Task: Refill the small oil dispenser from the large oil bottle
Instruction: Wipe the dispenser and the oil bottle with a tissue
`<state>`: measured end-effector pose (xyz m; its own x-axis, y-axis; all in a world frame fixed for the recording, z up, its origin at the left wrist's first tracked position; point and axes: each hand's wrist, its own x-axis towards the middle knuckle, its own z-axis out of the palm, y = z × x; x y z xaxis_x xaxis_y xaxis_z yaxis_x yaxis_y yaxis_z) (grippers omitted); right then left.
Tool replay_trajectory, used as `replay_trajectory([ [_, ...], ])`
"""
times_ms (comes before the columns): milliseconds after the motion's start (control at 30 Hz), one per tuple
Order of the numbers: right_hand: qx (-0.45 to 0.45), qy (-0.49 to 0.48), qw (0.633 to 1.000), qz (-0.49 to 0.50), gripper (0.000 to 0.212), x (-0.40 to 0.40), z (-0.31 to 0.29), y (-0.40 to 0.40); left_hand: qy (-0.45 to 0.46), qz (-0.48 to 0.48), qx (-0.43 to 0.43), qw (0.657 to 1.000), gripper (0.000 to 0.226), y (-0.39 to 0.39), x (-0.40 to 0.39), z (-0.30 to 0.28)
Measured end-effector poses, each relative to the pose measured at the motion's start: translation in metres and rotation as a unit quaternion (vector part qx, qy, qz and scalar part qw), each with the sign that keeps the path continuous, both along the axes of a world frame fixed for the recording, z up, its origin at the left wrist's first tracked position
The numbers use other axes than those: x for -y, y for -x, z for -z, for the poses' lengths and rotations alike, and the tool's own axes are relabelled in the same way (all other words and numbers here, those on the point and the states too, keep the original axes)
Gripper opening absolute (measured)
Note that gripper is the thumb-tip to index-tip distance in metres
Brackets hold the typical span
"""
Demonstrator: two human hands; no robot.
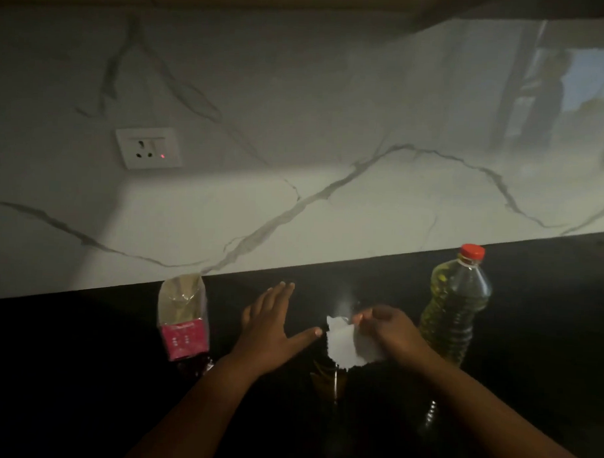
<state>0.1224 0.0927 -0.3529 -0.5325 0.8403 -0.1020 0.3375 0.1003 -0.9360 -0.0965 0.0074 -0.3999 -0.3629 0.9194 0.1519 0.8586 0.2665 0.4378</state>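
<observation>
Clear plastic oil bottle (455,313) (red-capped), glossy black counter (548,306), veined marble wall (297,126).

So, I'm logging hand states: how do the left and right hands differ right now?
The left hand is spread flat, fingers straight, holding nothing; the right hand is curled, its grip pinching a torn white paper piece. Both hover above the dark countertop.

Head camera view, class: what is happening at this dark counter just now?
A person stands at a black counter. The right hand pinches a white scrap of tissue paper above a small amber oil dispenser, which is barely visible in the dim light. The left hand hovers open beside it. The large oil bottle stands upright at the right, red cap on. A pink-labelled pouch stands at the left.
</observation>
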Motion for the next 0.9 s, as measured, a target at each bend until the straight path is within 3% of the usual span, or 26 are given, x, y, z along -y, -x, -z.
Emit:
replay_trajectory([
  [33, 0.015, 0.009, 1.000, -0.018, 0.010, 0.008, 0.011, -0.013, -0.001, 0.008, 0.016, 1.000, 0.097, -0.006, -0.001, 0.003],
  [100, 0.095, 0.008, 0.994, -0.056, 0.036, 0.017, 0.036, -0.037, -0.011, 0.017, 0.059, 0.998, 0.071, -0.016, -0.003, 0.009],
  [133, 0.128, 0.011, 0.989, -0.075, 0.038, 0.019, 0.046, -0.046, -0.015, 0.022, 0.073, 0.997, 0.062, -0.021, -0.003, 0.011],
  [267, 0.152, 0.022, 0.982, -0.108, 0.009, 0.012, 0.071, -0.063, -0.057, 0.039, 0.124, 0.990, 0.060, -0.031, 0.007, 0.011],
  [333, 0.122, 0.033, 0.987, -0.101, 0.007, 0.006, 0.079, -0.062, -0.075, 0.039, 0.168, 0.982, 0.063, -0.036, 0.010, 0.009],
  [467, 0.048, 0.029, 0.997, -0.046, 0.005, -0.008, 0.086, -0.054, -0.137, 0.026, 0.225, 0.964, 0.050, -0.058, 0.008, 0.005],
  [600, -0.039, 0.068, 0.997, 0.004, 0.014, -0.019, 0.085, -0.042, -0.107, -0.034, 0.266, 0.957, 0.073, -0.077, -0.004, 0.013],
  [767, -0.111, 0.194, 0.975, 0.001, 0.019, -0.015, 0.082, -0.020, -0.144, -0.089, 0.366, 0.915, 0.041, -0.086, -0.008, 0.030],
  [900, -0.170, 0.193, 0.966, -0.034, 0.021, -0.001, 0.076, -0.013, -0.170, -0.110, 0.420, 0.885, 0.034, -0.091, -0.013, 0.038],
])
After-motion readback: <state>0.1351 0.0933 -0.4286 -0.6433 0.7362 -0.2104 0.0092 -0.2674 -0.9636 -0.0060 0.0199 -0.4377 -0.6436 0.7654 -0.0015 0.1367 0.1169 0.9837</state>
